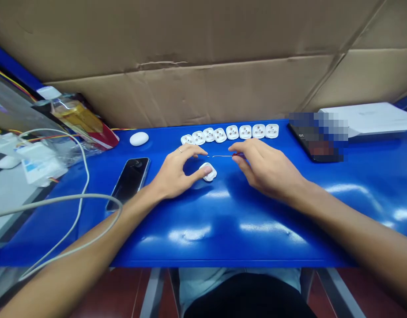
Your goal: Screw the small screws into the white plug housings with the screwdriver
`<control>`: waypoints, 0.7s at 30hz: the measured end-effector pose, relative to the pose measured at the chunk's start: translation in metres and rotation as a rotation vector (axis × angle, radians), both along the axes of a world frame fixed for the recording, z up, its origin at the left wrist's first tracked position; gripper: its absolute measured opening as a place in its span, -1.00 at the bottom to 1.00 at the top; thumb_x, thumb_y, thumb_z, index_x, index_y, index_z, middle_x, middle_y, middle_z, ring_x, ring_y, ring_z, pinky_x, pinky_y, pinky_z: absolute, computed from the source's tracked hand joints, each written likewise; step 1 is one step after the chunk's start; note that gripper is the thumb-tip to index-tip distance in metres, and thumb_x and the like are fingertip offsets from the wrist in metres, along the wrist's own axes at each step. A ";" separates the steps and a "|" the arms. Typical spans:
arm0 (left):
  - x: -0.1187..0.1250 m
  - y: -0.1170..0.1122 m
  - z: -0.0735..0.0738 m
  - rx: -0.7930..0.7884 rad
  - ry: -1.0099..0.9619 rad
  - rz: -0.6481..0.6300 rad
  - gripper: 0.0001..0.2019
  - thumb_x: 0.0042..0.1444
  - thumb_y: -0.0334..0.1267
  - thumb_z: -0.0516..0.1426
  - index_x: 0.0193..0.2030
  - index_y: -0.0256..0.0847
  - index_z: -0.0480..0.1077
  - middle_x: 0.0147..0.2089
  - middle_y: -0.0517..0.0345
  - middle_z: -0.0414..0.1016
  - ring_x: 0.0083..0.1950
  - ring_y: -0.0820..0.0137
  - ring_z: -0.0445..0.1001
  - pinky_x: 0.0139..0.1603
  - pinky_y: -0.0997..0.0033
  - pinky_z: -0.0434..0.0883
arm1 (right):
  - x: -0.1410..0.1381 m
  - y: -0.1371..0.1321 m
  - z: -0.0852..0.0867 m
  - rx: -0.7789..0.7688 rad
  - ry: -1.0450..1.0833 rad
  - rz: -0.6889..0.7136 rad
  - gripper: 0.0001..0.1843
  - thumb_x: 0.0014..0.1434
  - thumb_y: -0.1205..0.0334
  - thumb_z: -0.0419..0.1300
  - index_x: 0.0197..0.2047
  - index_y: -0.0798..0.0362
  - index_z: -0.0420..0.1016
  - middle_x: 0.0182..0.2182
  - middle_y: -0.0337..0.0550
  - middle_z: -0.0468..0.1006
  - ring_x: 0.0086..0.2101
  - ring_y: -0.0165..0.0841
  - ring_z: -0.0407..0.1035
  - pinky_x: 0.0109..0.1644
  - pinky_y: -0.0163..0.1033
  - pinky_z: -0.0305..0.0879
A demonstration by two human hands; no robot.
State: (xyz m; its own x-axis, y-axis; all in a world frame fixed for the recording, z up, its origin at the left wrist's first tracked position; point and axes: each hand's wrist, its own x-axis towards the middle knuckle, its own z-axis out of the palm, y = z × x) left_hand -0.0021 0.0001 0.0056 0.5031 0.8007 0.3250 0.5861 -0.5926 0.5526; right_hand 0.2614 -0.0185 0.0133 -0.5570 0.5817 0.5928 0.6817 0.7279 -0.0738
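Observation:
My left hand point(177, 171) has its thumb resting on a small white square plastic piece point(210, 173) on the table. Its index finger is stretched forward, apart from the thumb, with the tip beside a tiny metal bit point(208, 155), perhaps a screw. My right hand point(268, 165) pinches the red handle of a thin screwdriver-like tool point(223, 155), whose shaft points left toward that tiny bit. Behind both hands, several similar white pieces with metal contacts point(246, 131) stand in a row. The other fingers of my left hand are mostly hidden.
A phone point(129, 181) and a white oval object point(139, 138) lie left on the blue table point(203, 221). Farther left are a bottle point(79, 117), white adapters point(36, 161) and a looping cable point(87, 176). At right, a dark box point(309, 141) sits beside a white box point(369, 117). Cardboard point(203, 92) rises behind.

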 end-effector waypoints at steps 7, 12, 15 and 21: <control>0.002 -0.001 -0.003 -0.022 0.044 -0.065 -0.64 0.44 -0.02 0.07 0.17 -0.12 0.55 0.34 0.01 0.49 0.41 0.12 0.36 0.46 -0.02 0.25 | -0.001 0.004 -0.008 -0.034 -0.010 -0.032 -0.73 0.52 0.25 -0.02 0.08 0.12 0.46 -0.12 0.09 0.66 -0.15 -0.14 0.54 -0.13 -0.09 0.45; 0.003 0.001 -0.005 -0.002 0.055 -0.079 -0.60 0.42 0.00 0.10 0.26 -0.08 0.51 0.36 0.05 0.48 0.43 0.09 0.32 0.48 -0.09 0.22 | -0.002 0.002 -0.004 0.010 -0.019 -0.009 -0.69 0.54 0.24 -0.06 0.07 0.15 0.47 -0.15 0.10 0.67 -0.18 -0.16 0.54 -0.13 -0.09 0.46; 0.003 0.002 -0.006 -0.002 0.054 -0.083 -0.59 0.44 -0.02 0.07 0.29 -0.09 0.50 0.34 0.07 0.51 0.42 0.11 0.32 0.48 -0.06 0.23 | -0.002 0.002 -0.004 0.029 -0.018 -0.007 -0.71 0.53 0.25 -0.04 0.06 0.14 0.47 -0.15 0.10 0.68 -0.18 -0.16 0.54 -0.12 -0.09 0.46; 0.006 0.004 -0.008 -0.020 0.072 -0.069 -0.58 0.46 -0.01 0.05 0.30 -0.10 0.49 0.32 0.09 0.52 0.40 0.13 0.33 0.47 -0.02 0.23 | -0.001 0.004 -0.006 0.030 -0.021 -0.029 -0.71 0.53 0.24 -0.04 0.08 0.13 0.47 -0.14 0.06 0.67 -0.16 -0.17 0.55 -0.11 -0.12 0.45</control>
State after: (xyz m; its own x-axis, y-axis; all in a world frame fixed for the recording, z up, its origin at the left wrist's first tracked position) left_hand 0.0043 0.0036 -0.0019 0.5786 0.7695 0.2704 0.5829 -0.6220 0.5228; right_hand 0.2600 -0.0146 0.0078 -0.5530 0.5800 0.5982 0.7035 0.7097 -0.0377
